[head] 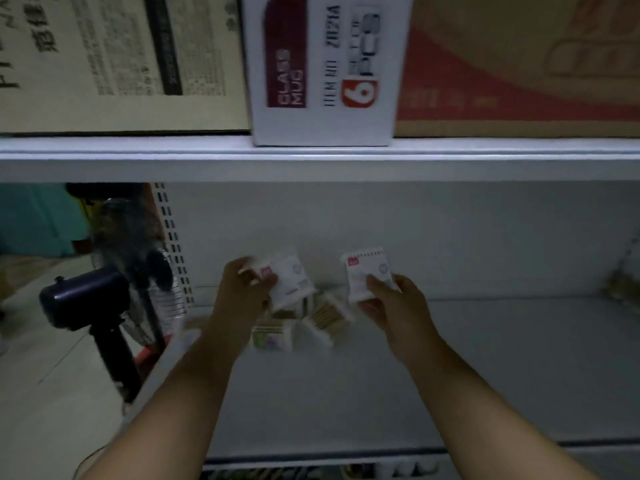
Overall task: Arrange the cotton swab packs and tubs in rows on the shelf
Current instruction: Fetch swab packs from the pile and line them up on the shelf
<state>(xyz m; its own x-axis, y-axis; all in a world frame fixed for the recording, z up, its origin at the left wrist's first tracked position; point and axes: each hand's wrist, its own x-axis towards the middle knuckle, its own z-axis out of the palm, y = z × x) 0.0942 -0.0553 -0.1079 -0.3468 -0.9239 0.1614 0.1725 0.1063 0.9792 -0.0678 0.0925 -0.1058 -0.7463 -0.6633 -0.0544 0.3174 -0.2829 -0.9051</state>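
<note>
My left hand (pixel 244 289) grips a white cotton swab pack (pixel 291 277) with a small red label, held tilted above the white shelf (pixel 502 358). A second white pack (pixel 369 271) is pinched upright between the thumb and fingers of my right hand (pixel 394 303). Between and below the hands, a loose pile of swab packs lies on the shelf: one flat pack (pixel 272 336) with a pale label and another pack (pixel 329 317) showing wooden swab sticks. The picture is dim and blurred, so details of the pile are unclear.
The shelf above (pixel 311 157) carries a white glass-mug box (pixel 322 71), a brown-and-red carton (pixel 519 64) and a printed carton (pixel 114 57). A dark standing fan (pixel 104 289) stands on the floor left of the shelf. A small object (pixel 623 285) sits at the shelf's far right.
</note>
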